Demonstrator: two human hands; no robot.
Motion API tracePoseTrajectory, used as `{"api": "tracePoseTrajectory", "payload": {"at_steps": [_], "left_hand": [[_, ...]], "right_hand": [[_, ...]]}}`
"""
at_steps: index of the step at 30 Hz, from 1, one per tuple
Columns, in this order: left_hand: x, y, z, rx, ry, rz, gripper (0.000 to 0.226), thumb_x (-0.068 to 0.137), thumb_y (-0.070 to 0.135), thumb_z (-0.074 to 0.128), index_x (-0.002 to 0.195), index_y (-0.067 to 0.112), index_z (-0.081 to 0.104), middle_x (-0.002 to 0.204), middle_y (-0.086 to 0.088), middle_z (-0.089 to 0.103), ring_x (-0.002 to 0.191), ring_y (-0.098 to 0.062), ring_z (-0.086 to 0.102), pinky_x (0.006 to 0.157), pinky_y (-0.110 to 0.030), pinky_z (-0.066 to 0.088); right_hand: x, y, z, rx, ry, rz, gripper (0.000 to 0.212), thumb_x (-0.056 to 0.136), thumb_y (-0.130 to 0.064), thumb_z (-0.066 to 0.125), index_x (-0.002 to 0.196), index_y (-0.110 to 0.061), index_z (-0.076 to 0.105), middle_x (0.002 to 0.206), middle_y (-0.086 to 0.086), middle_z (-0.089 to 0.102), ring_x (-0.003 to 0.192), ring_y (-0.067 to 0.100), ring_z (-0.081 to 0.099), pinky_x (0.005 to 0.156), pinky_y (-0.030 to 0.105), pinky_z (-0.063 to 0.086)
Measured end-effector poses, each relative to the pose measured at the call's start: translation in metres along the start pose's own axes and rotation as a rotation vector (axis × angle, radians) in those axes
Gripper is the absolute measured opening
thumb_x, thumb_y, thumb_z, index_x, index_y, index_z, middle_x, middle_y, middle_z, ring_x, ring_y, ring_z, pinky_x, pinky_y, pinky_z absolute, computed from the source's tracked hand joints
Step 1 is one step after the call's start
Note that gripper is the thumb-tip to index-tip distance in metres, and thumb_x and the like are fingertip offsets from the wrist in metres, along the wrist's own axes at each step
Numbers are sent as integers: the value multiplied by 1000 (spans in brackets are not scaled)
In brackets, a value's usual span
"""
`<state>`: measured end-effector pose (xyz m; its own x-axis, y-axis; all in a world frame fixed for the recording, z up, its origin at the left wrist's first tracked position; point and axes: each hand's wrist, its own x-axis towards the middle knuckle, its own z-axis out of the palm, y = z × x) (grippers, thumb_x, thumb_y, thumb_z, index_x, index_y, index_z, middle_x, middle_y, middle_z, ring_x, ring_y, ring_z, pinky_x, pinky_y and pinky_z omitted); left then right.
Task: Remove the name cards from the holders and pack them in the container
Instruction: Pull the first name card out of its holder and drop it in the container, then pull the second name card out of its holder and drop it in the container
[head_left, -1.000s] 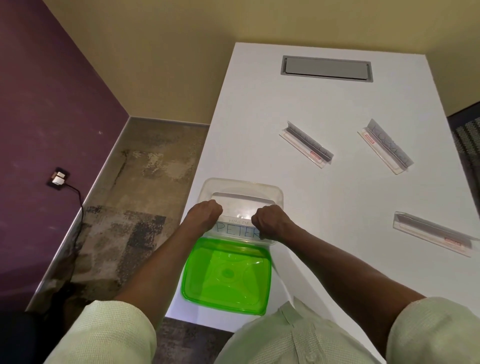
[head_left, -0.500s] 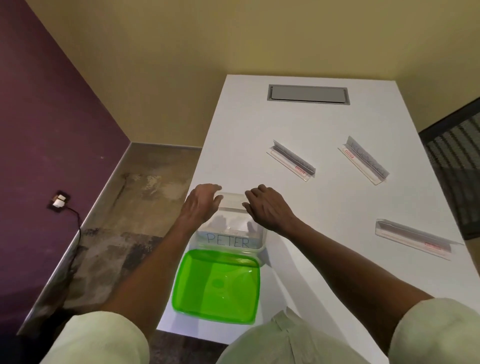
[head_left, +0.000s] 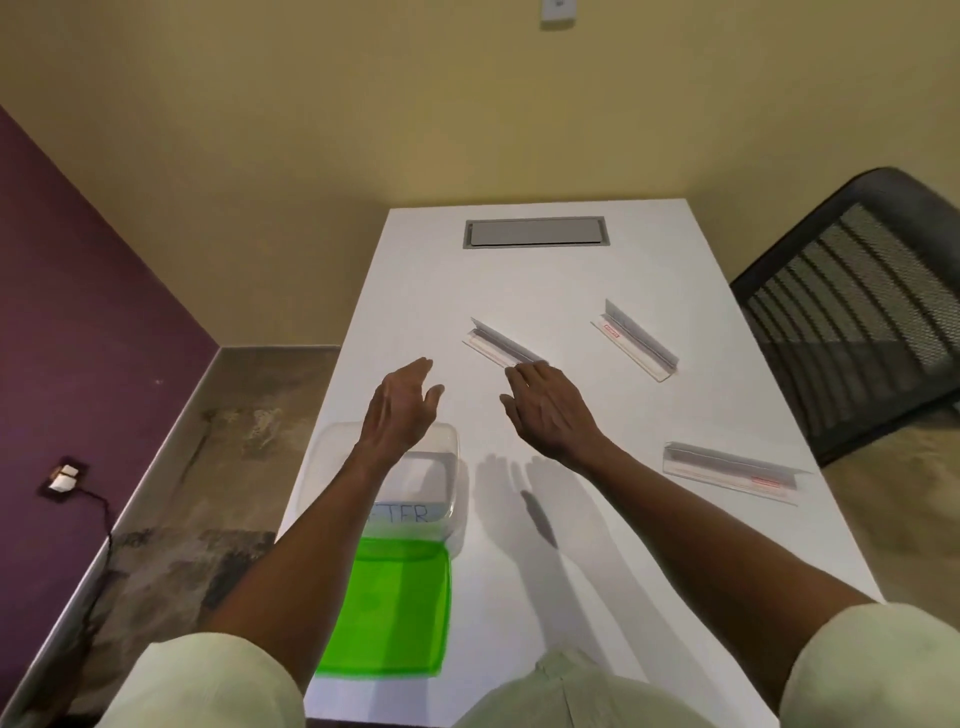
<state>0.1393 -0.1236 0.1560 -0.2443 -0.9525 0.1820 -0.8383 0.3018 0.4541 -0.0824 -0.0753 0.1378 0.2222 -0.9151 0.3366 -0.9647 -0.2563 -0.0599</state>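
Note:
A clear plastic container (head_left: 451, 457) sits at the table's near left with a white name card (head_left: 410, 512) lettered in blue inside it. Its green lid (head_left: 395, 608) lies flat just in front of it. Three clear name card holders lie on the white table (head_left: 571, 545): a middle one (head_left: 501, 345), a far right one (head_left: 636, 340) and a near right one (head_left: 730, 470). My left hand (head_left: 400, 410) hovers with straight fingers above the container's far edge, holding nothing. My right hand (head_left: 545, 408) is stretched out, its fingertips at the near end of the middle holder.
A grey cable hatch (head_left: 535, 232) is set into the table's far end. A black mesh chair (head_left: 857, 312) stands at the right side. A wall socket with a plug and cable (head_left: 62, 480) is on the purple wall at left.
Both hands let go of the card in the container, opened, and moved away from it toward the middle holder. The head camera tilted up, showing more wall and the chair.

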Motion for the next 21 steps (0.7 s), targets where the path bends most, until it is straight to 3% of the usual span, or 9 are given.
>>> {"api": "tracePoseTrajectory", "payload": {"at_steps": [8, 21], "left_hand": [[3, 62, 19, -19, -15, 13, 43, 96, 17, 55, 136, 5, 53, 140, -12, 56, 132, -27, 52, 112, -34, 40], [14, 149, 66, -11, -104, 86, 32, 93, 17, 54, 123, 6, 61, 124, -12, 67, 118, -31, 60, 95, -31, 45]], "right_hand": [[-35, 60, -18, -3, 70, 94, 26, 95, -29, 39, 101, -11, 56, 91, 4, 59, 83, 27, 53, 70, 37, 45], [-96, 154, -43, -114, 72, 246, 18, 93, -26, 41, 88, -13, 53, 84, 6, 59, 80, 28, 54, 70, 38, 43]]}}
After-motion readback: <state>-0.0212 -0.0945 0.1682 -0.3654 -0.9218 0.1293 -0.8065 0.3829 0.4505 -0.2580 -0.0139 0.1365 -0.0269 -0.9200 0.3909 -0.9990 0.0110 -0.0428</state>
